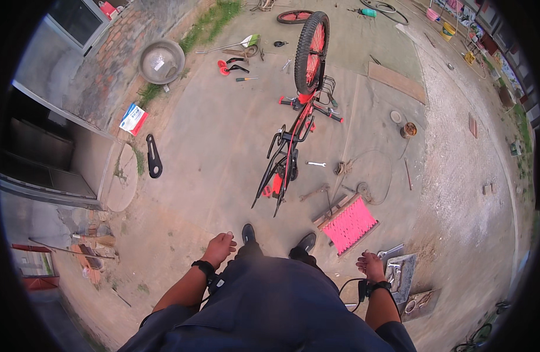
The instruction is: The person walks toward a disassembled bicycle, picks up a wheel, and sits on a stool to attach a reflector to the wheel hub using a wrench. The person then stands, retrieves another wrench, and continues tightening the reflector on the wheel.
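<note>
Hanging wide apart, the left hand [219, 249] and right hand [371, 266] look empty and loosely curled, to either side of the pink stool [351, 226]. Beyond that stool, leftward, stands the upturned bicycle [304, 104]: likely stiff, fairly heavy and prone to tip, best held by its bare frame tubes [293, 134].

Two hands: one left hand [219, 249], one right hand [371, 266]. Two dark shoes [248, 233], two black wristbands [203, 267]. One bicycle frame [300, 117], one upright wheel [314, 54], one red-rimmed wheel [296, 16] lying flat, two handlebar grips [286, 101]. One pink stool [352, 225], one metal basin [171, 56], one green-white dustpan [250, 41], one screwdriver [246, 78], one black chain guard [153, 155], one brown board [397, 82], one grey tray [409, 276].
</note>
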The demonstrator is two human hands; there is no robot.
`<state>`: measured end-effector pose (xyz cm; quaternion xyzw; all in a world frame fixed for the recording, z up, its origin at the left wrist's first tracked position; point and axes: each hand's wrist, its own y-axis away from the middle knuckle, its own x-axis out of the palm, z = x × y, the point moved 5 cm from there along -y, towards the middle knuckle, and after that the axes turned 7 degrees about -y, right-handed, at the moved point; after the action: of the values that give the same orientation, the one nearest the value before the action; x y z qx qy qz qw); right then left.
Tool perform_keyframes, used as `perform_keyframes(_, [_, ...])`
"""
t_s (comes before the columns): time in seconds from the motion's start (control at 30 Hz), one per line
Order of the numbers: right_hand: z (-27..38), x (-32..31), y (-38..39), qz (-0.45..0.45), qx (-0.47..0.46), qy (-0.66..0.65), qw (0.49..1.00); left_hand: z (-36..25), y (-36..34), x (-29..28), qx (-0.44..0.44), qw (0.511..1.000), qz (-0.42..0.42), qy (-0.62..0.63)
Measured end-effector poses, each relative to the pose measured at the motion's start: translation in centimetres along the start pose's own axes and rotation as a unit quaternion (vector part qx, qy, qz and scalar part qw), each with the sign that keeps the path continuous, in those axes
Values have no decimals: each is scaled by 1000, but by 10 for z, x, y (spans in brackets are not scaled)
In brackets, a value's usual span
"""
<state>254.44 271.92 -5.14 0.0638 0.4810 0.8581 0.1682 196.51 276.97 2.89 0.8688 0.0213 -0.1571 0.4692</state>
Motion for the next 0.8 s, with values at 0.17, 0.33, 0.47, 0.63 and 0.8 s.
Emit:
perform_keyframes(0.17, [13,81,8,-10,-12,27,1000,40,-24,-71,-11,999,-3,38])
perform_keyframes(0.33, [31,199,10,26,-46,59,997,69,-46,-166,-9,994,-44,97])
perform_keyframes(0.47, [48,302,-7,86,-66,116,987,100,-42,-245,-44,985,-94,139])
perform_keyframes(0.63, [85,420,-15,129,-72,190,971,132,-51,-298,-69,974,-126,174])
perform_keyframes(0.8, [101,479,-55,141,-57,206,967,113,-85,-316,-85,967,-114,212])
